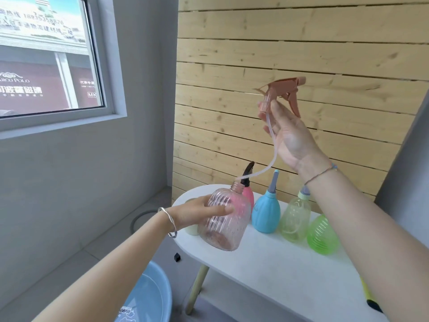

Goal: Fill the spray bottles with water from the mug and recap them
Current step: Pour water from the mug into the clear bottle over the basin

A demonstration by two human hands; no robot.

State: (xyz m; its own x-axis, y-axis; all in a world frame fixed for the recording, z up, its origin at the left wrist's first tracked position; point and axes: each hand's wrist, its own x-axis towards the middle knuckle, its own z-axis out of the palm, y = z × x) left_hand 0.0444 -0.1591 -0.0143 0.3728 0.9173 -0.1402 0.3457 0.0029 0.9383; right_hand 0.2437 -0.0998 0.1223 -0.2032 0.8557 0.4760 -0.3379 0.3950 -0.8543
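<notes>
Left hand [199, 212] grips the ribbed pink bottle [228, 231], likely light and squashy; right hand [290, 135] pinches the trigger sprayer [282, 89] at its collar.

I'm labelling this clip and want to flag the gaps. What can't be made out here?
Head view:
Mug: mostly hidden behind the left hand and clear bottle; contents unseen.
Pink bottle: body covered by the clear bottle.
Spray head tube: its tip blurs at the bottle's neck.
Basin: cut off by the bottom edge.
Yellow thing: hidden by the right forearm, unidentifiable.
</notes>
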